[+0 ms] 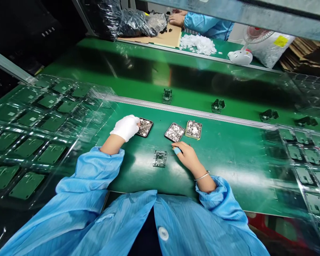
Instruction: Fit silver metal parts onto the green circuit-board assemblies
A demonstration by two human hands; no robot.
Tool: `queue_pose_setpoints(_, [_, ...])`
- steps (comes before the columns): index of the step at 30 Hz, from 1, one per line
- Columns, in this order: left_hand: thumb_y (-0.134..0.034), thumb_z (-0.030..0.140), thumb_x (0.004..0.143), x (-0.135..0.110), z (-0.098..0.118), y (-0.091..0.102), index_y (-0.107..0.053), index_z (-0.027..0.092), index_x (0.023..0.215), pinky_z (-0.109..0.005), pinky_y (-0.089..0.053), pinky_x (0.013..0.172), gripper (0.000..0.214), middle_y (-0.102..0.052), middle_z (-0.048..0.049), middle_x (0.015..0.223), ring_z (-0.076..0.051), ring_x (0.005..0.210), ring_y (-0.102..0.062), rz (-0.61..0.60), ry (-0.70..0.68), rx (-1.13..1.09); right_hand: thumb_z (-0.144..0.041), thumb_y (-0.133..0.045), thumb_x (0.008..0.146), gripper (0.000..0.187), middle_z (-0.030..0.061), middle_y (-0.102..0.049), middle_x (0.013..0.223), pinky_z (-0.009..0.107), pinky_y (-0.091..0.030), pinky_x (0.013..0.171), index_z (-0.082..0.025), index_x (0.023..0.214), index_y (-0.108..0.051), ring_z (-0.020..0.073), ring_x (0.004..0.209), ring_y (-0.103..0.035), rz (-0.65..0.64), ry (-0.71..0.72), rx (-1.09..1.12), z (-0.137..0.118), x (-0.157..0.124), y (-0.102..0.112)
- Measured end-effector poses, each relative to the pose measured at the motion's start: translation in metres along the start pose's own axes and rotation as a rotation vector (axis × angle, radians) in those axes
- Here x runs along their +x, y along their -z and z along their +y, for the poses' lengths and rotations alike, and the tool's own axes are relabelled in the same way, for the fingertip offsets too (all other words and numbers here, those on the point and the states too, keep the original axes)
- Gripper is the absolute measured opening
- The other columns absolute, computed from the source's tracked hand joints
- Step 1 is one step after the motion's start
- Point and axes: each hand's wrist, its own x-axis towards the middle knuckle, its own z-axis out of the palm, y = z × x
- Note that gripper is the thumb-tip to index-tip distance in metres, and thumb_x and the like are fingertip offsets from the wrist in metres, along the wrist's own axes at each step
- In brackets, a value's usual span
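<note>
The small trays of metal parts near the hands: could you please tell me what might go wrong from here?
1. The gloved left hand lies over the edge of the left tray; it could tip and scatter the parts.
2. The right hand pinches a thin tool close to the small assembly; a slip might scratch it.

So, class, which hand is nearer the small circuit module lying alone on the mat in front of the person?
Right. The right hand rests just right of the circuit module, not touching; the gloved left hand is farther, up-left at a tray of metal parts.
</note>
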Motion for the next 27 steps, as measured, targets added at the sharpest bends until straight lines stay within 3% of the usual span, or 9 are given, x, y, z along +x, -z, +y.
queue_pose_setpoints(3, [-0.048, 0.028, 0.078, -0.011, -0.003, 0.001, -0.062, 0.017, 0.074, -0.030, -0.047, 0.069, 0.018, -0.063, -0.0080, 0.081, -0.021, 0.078, -0.060, 0.110, 0.013, -0.247, -0.021, -0.048, 0.093, 0.023, 0.0083, -0.071, 0.100, 0.033, -0.054, 0.085, -0.020, 0.107, -0.066, 0.0200, 0.096, -0.067, 0.008, -0.005, 0.005, -0.002, 0.001, 0.002])
queue_pose_setpoints(6, [-0.051, 0.036, 0.076, -0.036, 0.010, 0.001, -0.055, 0.018, 0.074, -0.026, -0.039, 0.051, 0.019, -0.052, -0.0027, 0.065, -0.014, 0.059, -0.049, 0.169, 0.048, -0.897, -0.021, -0.047, 0.093, 0.024, 0.0071, -0.071, 0.100, 0.034, -0.054, 0.085, -0.022, 0.108, -0.066, 0.0196, 0.095, -0.067, 0.045, 0.000, 0.041, -0.014, 0.005, 0.004])
queue_pose_setpoints(9, [-0.062, 0.040, 0.071, -0.070, 0.038, 0.003, -0.049, 0.019, 0.075, -0.020, -0.021, 0.040, 0.025, -0.042, 0.0017, 0.061, -0.007, 0.048, -0.032, -0.044, 0.049, -1.517, -0.023, -0.045, 0.094, 0.027, 0.0060, -0.069, 0.103, 0.035, -0.053, 0.088, -0.025, 0.114, -0.062, 0.0190, 0.096, -0.066, 0.078, 0.046, 0.088, -0.039, 0.008, 0.005])
queue_pose_setpoints(12, [-0.071, 0.042, 0.069, -0.100, 0.065, 0.006, -0.046, 0.019, 0.070, -0.018, -0.017, 0.038, 0.034, -0.038, 0.0038, 0.061, -0.005, 0.046, -0.026, -0.315, 0.017, -1.766, -0.021, -0.046, 0.092, 0.026, 0.0059, -0.067, 0.106, 0.034, -0.052, 0.090, -0.025, 0.114, -0.059, 0.0186, 0.098, -0.063, 0.094, 0.130, 0.098, -0.063, 0.009, 0.000])
queue_pose_setpoints(16, [-0.074, 0.044, 0.070, -0.122, 0.082, 0.005, -0.047, 0.017, 0.068, -0.017, -0.022, 0.040, 0.038, -0.033, 0.0057, 0.059, -0.004, 0.047, -0.026, -0.394, 0.015, -1.848, -0.012, -0.043, 0.086, 0.027, 0.0060, -0.064, 0.104, 0.035, -0.050, 0.089, -0.024, 0.106, -0.057, 0.0196, 0.100, -0.059, 0.062, 0.197, 0.011, -0.075, 0.006, -0.010])
queue_pose_setpoints(22, [-0.071, 0.043, 0.072, -0.131, 0.082, -0.005, -0.048, 0.017, 0.068, -0.019, -0.019, 0.040, 0.035, -0.033, 0.0063, 0.056, -0.004, 0.044, -0.026, -0.404, 0.018, -1.780, -0.013, -0.044, 0.083, 0.025, 0.0060, -0.063, 0.101, 0.036, -0.048, 0.089, -0.025, 0.103, -0.056, 0.0205, 0.098, -0.058, -0.030, 0.200, -0.043, -0.074, -0.002, -0.009])
queue_pose_setpoints(23, [-0.068, 0.044, 0.074, -0.132, 0.080, -0.008, -0.050, 0.018, 0.071, -0.020, -0.021, 0.040, 0.033, -0.035, 0.0059, 0.056, -0.005, 0.044, -0.028, -0.352, 0.017, -1.725, -0.014, -0.045, 0.084, 0.023, 0.0052, -0.064, 0.098, 0.037, -0.047, 0.092, -0.025, 0.100, -0.056, 0.0201, 0.096, -0.058, -0.039, 0.208, -0.028, -0.074, -0.002, -0.006])
queue_pose_setpoints(25, [-0.063, 0.047, 0.078, -0.134, 0.074, -0.013, -0.055, 0.019, 0.084, -0.021, -0.033, 0.045, 0.029, -0.045, 0.0032, 0.062, -0.008, 0.049, -0.040, -0.134, 0.014, -1.556, -0.016, -0.046, 0.086, 0.016, 0.0031, -0.064, 0.091, 0.038, -0.046, 0.095, -0.025, 0.094, -0.056, 0.0187, 0.090, -0.060, -0.012, 0.179, 0.021, -0.072, -0.002, 0.001])
queue_pose_setpoints(27, [-0.064, 0.050, 0.075, -0.134, 0.067, -0.023, -0.055, 0.021, 0.105, -0.027, -0.048, 0.060, 0.042, -0.060, -0.0033, 0.086, -0.015, 0.068, -0.057, 0.112, -0.041, -1.320, -0.018, -0.046, 0.088, 0.011, 0.0018, -0.064, 0.085, 0.035, -0.048, 0.089, -0.024, 0.088, -0.055, 0.0171, 0.084, -0.060, 0.093, 0.063, 0.083, -0.065, -0.003, 0.008])
